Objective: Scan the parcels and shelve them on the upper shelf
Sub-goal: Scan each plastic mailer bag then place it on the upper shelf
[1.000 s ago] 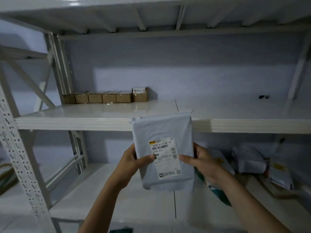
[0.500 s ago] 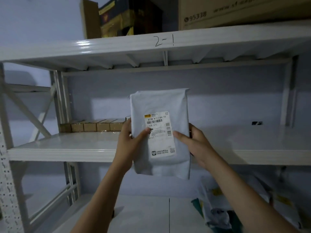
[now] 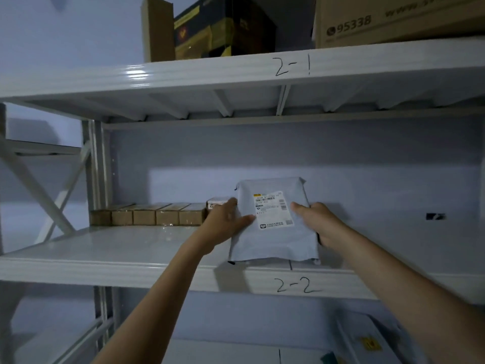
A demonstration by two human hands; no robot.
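A grey plastic parcel [image 3: 273,240] with a white shipping label facing me stands upright over the white shelf [image 3: 131,261] marked 2-2, its lower edge at the shelf's front. My left hand [image 3: 225,222] grips its left side, thumb across the front. On the other side, my right hand [image 3: 315,222] holds the right edge, thumb on the label's corner. Both arms reach forward and up from below.
A row of small brown boxes [image 3: 147,216] lines the back left of the same shelf. Above, the shelf marked 2-1 [image 3: 236,72] carries large cartons [image 3: 367,19]. More grey parcels [image 3: 367,340] lie on the lowest shelf at bottom right. A metal upright [image 3: 97,174] stands at left.
Both hands have carried the parcel up and forward from in front of the shelf edge onto the 2-2 shelf. The view has tilted upward.
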